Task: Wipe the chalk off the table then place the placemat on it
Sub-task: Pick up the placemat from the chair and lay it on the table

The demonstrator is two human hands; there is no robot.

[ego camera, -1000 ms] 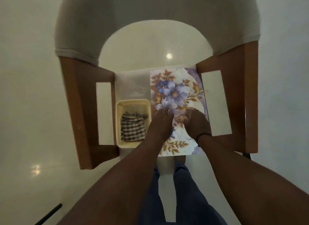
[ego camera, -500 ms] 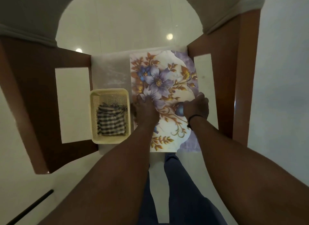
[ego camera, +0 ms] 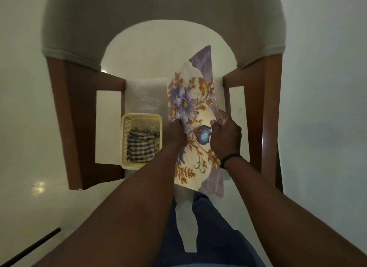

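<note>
Half a second ago the placemat (ego camera: 190,115) lay flat on the surface (ego camera: 145,91) with both hands pressed on it; now it has come up off that surface, tilted on edge so that its far corner rears toward twelve o'clock and its near end hangs past the front edge toward six. The left hand (ego camera: 175,132) has its fingers curled on the mat's left edge, and the right hand (ego camera: 225,136) grips the right edge with the thumb on top, a dark band on its wrist. Lifting the mat clear suggests the job is being put in its proper order: a pale chalk smear (ego camera: 149,101) still shows on the bare part of the surface at about eleven o'clock from the hands, so the wiping seems not yet done and the mat will probably need to be set aside before it goes down for good. The checked cloth (ego camera: 142,147) for that wiping sits folded in a cream basket (ego camera: 142,117), at nine o'clock from the left hand and just beside it. The surface itself is small and white, standing between the brown wooden arms of a chair (ego camera: 65,107) whose grey padded back arches across the top of the view. The floor (ego camera: 23,127) around is pale and glossy, with light spots reflected at the lower left, and a dark rod (ego camera: 31,245) lies at seven o'clock.
</note>
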